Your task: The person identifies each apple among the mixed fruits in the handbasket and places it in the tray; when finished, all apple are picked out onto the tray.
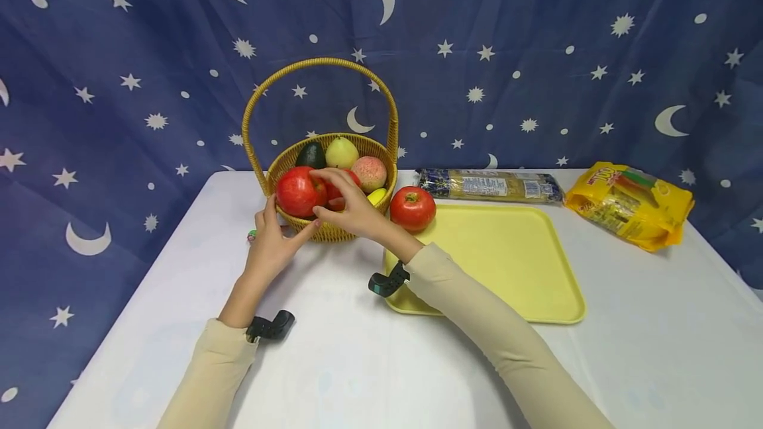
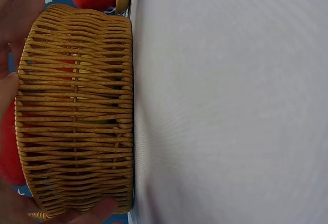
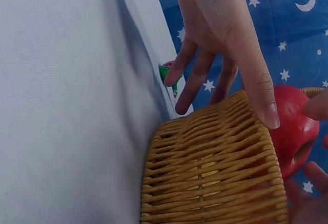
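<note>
A large red apple [image 1: 296,192] sits at the front left of the wicker basket [image 1: 334,233], level with its rim. My right hand [image 1: 353,210] reaches over the basket's front, its curved fingers and thumb on the apple's right side. A second red apple [image 1: 335,193] is partly hidden behind that hand. The left hand [image 1: 269,245] is spread at the basket's front left. Its thumb [image 3: 266,112] lies at the rim beside the large apple, while the other fingers [image 3: 193,88] extend along the outside. In the basket are also an avocado [image 1: 311,155], a pear [image 1: 342,152], a peach [image 1: 369,173] and a banana [image 1: 377,196].
Another red apple [image 1: 412,208] rests at the back left corner of a yellow tray [image 1: 495,257]. Behind the tray lies a long clear packet [image 1: 489,185], with a yellow bag [image 1: 630,205] to its right. A small green and red item [image 3: 168,73] lies left of the basket.
</note>
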The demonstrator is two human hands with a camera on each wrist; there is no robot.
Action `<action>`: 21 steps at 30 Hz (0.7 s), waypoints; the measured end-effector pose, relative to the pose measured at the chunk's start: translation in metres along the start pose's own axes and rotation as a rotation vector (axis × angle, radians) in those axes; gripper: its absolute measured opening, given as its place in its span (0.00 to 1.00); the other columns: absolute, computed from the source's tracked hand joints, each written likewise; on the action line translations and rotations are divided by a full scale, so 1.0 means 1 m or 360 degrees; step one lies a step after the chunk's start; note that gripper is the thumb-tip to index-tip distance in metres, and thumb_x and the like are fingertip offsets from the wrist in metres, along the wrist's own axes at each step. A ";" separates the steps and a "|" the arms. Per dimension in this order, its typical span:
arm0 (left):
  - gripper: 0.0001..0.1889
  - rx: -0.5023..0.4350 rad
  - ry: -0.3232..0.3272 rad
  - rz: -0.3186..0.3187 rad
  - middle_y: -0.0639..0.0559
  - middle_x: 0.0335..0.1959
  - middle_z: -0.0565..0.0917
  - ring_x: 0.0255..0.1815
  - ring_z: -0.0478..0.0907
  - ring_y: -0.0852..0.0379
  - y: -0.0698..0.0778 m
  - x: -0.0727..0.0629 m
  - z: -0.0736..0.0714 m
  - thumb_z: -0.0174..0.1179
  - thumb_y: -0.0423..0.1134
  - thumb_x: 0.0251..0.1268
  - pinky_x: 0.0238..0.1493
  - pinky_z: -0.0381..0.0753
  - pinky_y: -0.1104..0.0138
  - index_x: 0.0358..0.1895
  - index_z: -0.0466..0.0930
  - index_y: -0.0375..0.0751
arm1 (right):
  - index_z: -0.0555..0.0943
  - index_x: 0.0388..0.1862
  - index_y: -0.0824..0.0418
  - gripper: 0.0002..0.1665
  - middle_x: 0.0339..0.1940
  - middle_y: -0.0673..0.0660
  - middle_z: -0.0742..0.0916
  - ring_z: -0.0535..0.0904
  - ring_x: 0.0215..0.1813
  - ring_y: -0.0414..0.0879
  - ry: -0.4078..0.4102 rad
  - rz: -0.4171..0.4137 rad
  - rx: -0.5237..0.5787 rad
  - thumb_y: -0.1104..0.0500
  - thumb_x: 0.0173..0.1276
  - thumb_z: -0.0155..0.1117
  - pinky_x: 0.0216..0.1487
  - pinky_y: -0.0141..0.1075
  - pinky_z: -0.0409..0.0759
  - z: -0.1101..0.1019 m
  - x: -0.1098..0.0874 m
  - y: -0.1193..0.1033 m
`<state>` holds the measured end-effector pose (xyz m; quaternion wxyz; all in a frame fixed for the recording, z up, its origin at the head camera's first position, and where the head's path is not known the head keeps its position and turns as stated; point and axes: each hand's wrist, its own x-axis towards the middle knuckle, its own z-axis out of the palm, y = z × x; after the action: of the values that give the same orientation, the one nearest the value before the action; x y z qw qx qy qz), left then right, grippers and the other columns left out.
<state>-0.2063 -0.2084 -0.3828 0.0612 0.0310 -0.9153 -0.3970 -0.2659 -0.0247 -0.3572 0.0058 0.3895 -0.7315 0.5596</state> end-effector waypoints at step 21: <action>0.57 -0.0032 -0.0018 0.0041 0.26 0.69 0.52 0.57 0.71 0.34 0.002 -0.004 0.000 0.62 0.61 0.61 0.55 0.73 0.40 0.78 0.33 0.36 | 0.66 0.71 0.60 0.41 0.73 0.62 0.65 0.65 0.70 0.53 0.0032 0.0101 -0.0160 0.62 0.61 0.72 0.57 0.35 0.78 0.006 0.011 0.007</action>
<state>-0.2026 -0.2069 -0.3820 0.0616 0.0164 -0.9118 -0.4056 -0.2752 -0.0355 -0.3597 0.0149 0.3598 -0.7706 0.5259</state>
